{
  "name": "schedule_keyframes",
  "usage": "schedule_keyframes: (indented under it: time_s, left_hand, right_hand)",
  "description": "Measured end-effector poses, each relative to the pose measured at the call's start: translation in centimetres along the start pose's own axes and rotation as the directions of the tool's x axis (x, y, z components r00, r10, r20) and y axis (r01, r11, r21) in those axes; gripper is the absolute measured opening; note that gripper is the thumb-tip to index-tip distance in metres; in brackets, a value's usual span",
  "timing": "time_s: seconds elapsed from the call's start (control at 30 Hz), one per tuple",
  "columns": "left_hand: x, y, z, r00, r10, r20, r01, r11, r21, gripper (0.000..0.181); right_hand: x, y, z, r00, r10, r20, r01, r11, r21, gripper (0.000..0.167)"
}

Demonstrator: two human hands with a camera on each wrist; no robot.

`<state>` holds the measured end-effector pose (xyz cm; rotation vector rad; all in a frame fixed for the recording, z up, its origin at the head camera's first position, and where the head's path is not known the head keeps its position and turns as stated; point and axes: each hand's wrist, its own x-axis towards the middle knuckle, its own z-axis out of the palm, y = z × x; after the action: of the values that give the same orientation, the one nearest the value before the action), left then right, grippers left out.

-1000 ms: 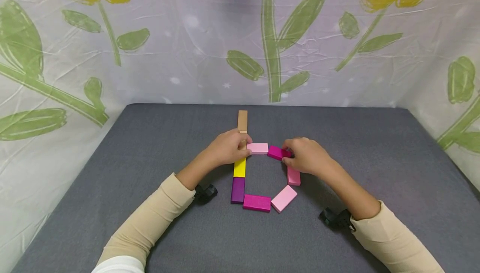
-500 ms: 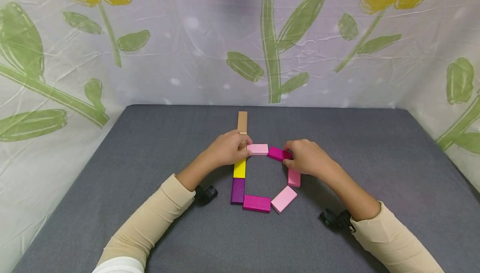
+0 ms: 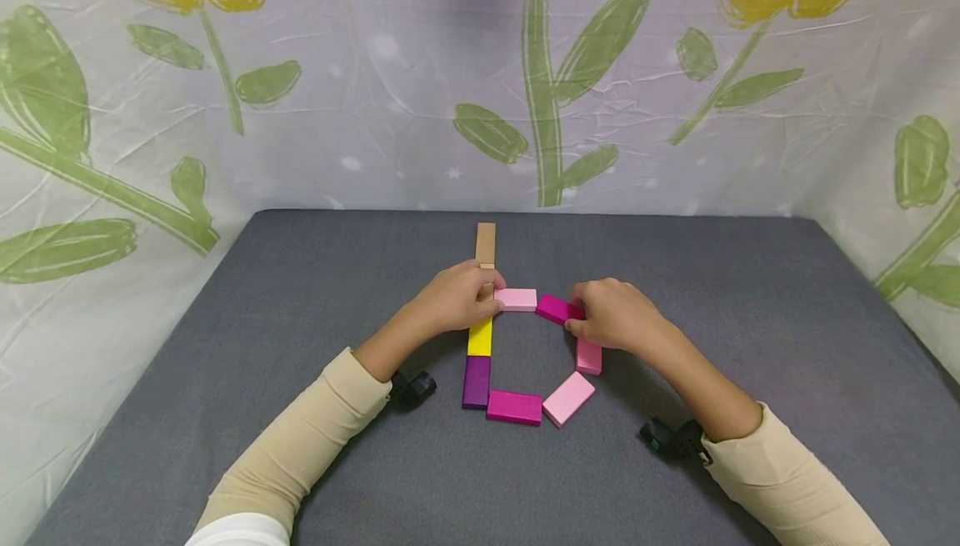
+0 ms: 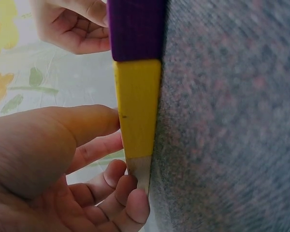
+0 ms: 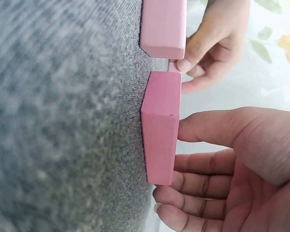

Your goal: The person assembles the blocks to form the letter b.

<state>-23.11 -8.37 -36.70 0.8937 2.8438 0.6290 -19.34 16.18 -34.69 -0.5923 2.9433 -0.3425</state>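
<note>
Flat wooden blocks lie on the table in a closed ring with a straight left side. My left hand reaches over that side and pinches the left end of a pale pink block at the ring's top. With thumb and finger, my right hand pinches the right end of a magenta block, which meets the pale pink one. Just below the right hand sits a rose-pink block. In the left wrist view, a yellow block and a purple block hide the left fingers' contact.
A tan block extends the left side upward, partly covered by the left hand. Another magenta block and a slanted pale pink block form the ring's bottom. A grey cloth covers the table; a flowered curtain hangs behind.
</note>
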Motion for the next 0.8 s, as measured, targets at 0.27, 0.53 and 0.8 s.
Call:
schedule_keyframes:
  time_s: [0.27,0.53,0.8]
  left_hand:
    - [0.02,0.0,-0.05,1.0,0.008,-0.005,-0.008,1.0,0.0,0.023]
    - [-0.08,-0.01,0.04,1.0,0.002,-0.002,-0.002,1.0,0.0,0.023]
    - [-0.01,-0.07,0.04,1.0,0.009,-0.005,-0.009,1.0,0.006,0.024]
  right_hand:
    - [0.0,0.03,0.03,1.0,-0.003,-0.001,0.003,1.0,0.005,0.017]
    - [-0.13,0.04,-0.09,1.0,-0.011,-0.005,0.011,1.0,0.016,0.017]
    - [-0.14,0.08,-0.09,1.0,-0.006,0.002,0.006,1.0,0.017,0.017]
